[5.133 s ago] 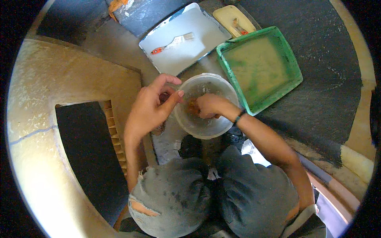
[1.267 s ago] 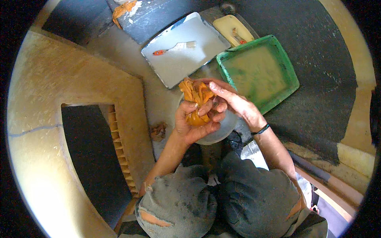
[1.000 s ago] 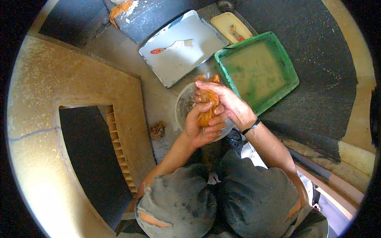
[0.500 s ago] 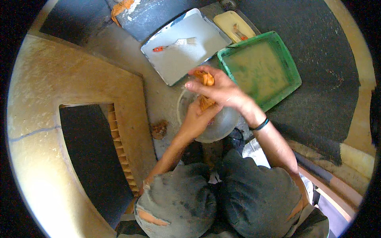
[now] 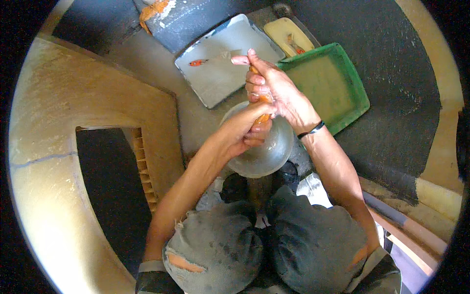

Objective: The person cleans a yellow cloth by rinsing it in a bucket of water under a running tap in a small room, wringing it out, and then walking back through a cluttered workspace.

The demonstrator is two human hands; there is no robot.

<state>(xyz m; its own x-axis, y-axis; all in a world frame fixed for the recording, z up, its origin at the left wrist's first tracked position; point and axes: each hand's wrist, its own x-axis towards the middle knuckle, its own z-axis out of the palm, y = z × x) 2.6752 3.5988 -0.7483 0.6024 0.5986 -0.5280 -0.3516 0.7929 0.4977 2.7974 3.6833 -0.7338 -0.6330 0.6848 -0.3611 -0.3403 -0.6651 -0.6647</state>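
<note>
Your left hand (image 5: 245, 126) closes its fingers round the near end of the orange cloth (image 5: 263, 118), your right hand (image 5: 281, 90) round its far part, over the translucent bucket (image 5: 262, 160). Likely soft and slippery, it suits full-palm holds at both ends.

Round translucent plastic bucket (image 5: 264, 164) in front; rectangular green tray (image 5: 361, 90) behind-right; rectangular white tray (image 5: 215, 85) behind-left, red-handled brush (image 5: 198, 62) in it.

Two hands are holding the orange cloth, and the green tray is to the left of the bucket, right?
Not quite: the head view shows the green tray to the right of the bucket. The left hand and right hand do hold the orange cloth.
</note>
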